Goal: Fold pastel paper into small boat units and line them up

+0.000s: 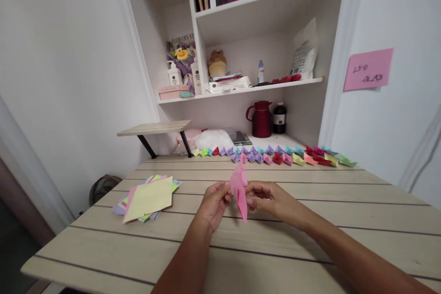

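Observation:
A piece of folded pink paper point(238, 187), partly shaped like an origami boat, is held upright above the middle of the table, its long points up and down. My left hand point(214, 203) pinches its left side between thumb and fingers. On the other side my right hand point(268, 196) has its fingers curled against the paper's right edge; the tips are partly hidden. Farther back, small folded paper boats point(277, 158) in many colours stand in two rows. To the left lies a fanned stack of coloured paper sheets point(149, 200), a pale yellow one on top.
The slatted wooden table point(138, 252) reaches back to a white shelf unit. A small raised wooden stand point(155, 127) is at the back left. Behind the boats are a white plastic bag point(214, 139), a dark red jug point(261, 120) and a dark bottle point(279, 119).

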`<state>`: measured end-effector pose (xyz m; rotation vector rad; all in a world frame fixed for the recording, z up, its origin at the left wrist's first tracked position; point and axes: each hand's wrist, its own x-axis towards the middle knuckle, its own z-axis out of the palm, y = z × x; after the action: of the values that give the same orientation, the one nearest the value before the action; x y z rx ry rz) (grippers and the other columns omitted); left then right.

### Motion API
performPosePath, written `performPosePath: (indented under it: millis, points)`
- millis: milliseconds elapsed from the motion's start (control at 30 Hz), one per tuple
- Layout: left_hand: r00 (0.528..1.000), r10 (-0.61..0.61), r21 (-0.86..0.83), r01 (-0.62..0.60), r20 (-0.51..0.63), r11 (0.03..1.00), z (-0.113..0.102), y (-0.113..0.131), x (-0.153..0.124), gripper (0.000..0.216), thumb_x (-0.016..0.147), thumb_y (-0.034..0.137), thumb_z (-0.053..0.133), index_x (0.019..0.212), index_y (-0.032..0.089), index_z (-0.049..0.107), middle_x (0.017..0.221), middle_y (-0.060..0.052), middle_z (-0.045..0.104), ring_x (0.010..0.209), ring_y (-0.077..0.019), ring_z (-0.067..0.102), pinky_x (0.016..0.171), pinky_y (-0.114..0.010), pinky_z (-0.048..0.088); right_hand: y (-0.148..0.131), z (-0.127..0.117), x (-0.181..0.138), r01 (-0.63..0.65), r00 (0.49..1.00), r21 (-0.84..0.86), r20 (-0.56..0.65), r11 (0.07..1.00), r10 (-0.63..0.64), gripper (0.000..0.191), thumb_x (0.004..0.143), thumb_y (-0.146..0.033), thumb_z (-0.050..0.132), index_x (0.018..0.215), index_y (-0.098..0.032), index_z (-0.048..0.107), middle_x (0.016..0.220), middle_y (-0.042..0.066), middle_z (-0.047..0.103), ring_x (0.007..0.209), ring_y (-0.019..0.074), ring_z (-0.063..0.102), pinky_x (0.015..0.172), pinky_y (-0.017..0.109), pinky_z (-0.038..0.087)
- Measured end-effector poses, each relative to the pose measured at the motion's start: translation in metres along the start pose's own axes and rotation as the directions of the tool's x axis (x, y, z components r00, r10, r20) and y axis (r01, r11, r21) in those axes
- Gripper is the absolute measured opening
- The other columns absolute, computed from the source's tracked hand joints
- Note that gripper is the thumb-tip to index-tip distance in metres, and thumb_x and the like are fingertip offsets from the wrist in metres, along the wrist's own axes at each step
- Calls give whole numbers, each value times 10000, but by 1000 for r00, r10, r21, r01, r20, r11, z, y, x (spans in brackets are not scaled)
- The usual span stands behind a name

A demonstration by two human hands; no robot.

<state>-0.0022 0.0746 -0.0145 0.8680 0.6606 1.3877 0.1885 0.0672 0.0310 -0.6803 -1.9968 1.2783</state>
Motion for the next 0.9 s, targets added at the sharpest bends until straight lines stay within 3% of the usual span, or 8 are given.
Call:
performPosePath:
  millis: [467, 633, 900]
  points:
    - [999, -30, -2, 30, 40, 1000, -2, 1, 0, 259, 649, 295, 812, 668, 107, 634, 571, 28, 519, 482, -42, 397, 510, -190, 353, 2, -4, -2, -4, 1000, 106, 29, 994, 1, 223, 791, -388, 652, 859, -179, 615, 741, -1, 551, 710, 144, 499, 698, 270, 411]
    - [999, -28, -9, 28, 33, 1000, -1, 3, -1, 253, 642, 286, 818, 669, 113, 635, 582, 26, 526, 493, -41, 410, 513, -177, 358, -1, -5, -2, -22, 999, 133, 29, 991, 19, 302, 761, -434, 677, 922, -179, 647, 742, 4, 573, 715, 156, 527, 726, 297, 430]
    - [999, -24, -3, 24, 39, 1000, -1, 2, -1, 256, 647, 298, 814, 666, 117, 634, 573, 33, 519, 494, -43, 404, 520, -186, 355, 1, -6, -3, -50, 997, 84, 66, 995, 44, 233, 770, -397, 667, 776, -165, 652, 715, 9, 598, 692, 152, 536, 678, 272, 424]
